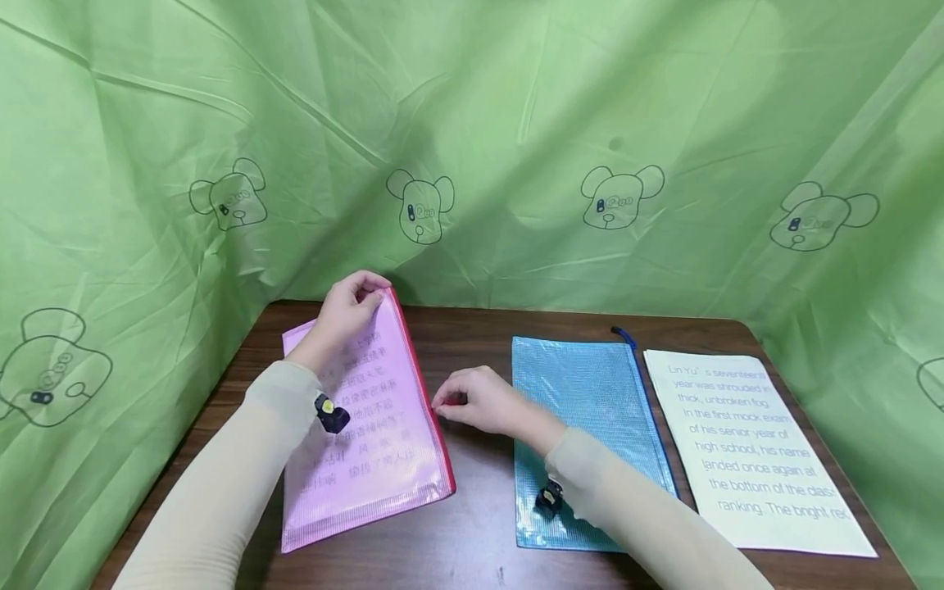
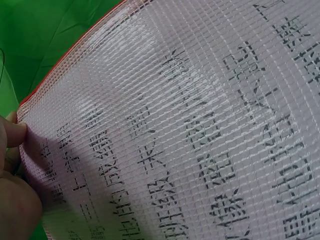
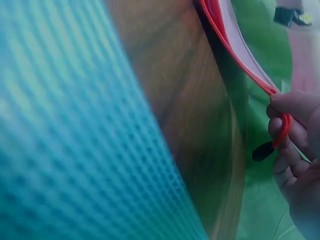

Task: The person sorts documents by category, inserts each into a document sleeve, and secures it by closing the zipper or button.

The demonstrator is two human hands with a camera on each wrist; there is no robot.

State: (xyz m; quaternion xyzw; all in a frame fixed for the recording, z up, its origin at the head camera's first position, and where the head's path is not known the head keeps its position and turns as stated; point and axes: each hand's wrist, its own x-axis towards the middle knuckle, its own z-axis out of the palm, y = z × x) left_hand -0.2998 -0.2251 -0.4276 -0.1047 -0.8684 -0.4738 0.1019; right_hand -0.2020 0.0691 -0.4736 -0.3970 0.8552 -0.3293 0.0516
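A pink mesh zip pouch point(image 1: 369, 442) with a red zipper edge holds a sheet of printed Chinese text, seen through its face. It is tilted up off the dark table. My left hand point(image 1: 347, 315) pinches its top corner between thumb and fingers; in the left wrist view the thumb point(image 2: 15, 132) lies on the mesh. At the pouch's right edge, my right hand point(image 1: 479, 399) pinches the red zipper pull cord point(image 3: 284, 127), whose black end point(image 3: 262, 151) hangs below the fingers. Two red zipper edges point(image 3: 235, 57) meet at these fingertips, with a white strip beside them.
A blue mesh zip pouch point(image 1: 568, 393) with a blue cord point(image 1: 625, 336) lies under my right forearm. To its right is a stack of white paper point(image 1: 752, 451) printed in English. Green cloth point(image 1: 501, 98) with bear outlines hangs behind the brown table point(image 1: 472, 533).
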